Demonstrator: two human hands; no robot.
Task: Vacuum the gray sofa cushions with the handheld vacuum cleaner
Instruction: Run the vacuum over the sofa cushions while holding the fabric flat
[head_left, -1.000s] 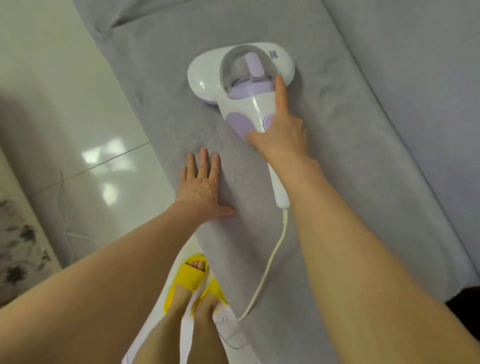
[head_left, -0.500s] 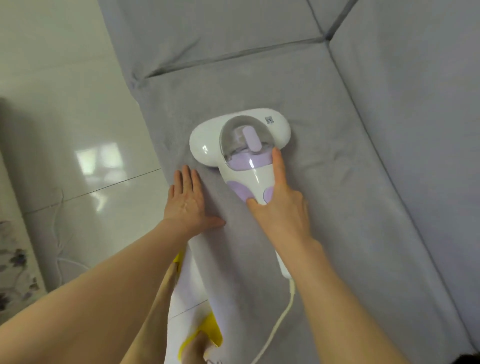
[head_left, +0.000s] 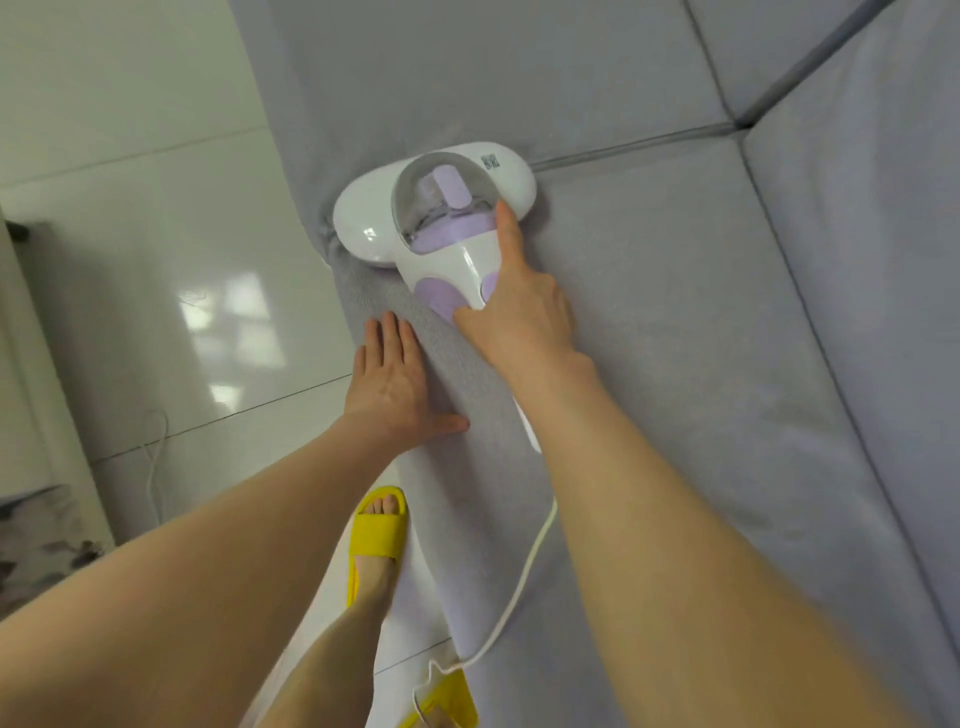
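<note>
A person leans over a gray sofa seat cushion (head_left: 675, 364), seen from above through their own outstretched bare arms. The right hand (head_left: 519, 306) is wrapped around the handle of a white and lilac handheld vacuum cleaner (head_left: 441, 208), with the index finger stretched forward along the body toward its clear dust chamber and the thumb lying across the top of the handle. The vacuum's wide head sits flat on the cushion just ahead of this hand, at the cushion's far corner beside the seam where it meets the next seat cushion (head_left: 493, 78). The left hand (head_left: 395, 379) lies palm down, fingers together and thumb spread out, pressed flat on the cushion's front edge just beside the right hand and behind the vacuum head. A white power cord (head_left: 524, 577) trails from the handle's end back under the right forearm and off the cushion's front edge. Below the left forearm, a foot in a yellow slipper (head_left: 376, 535) stands on the glossy white tiled floor (head_left: 130, 234). To the right of the right arm rises the gray back cushion (head_left: 883, 260).
</note>
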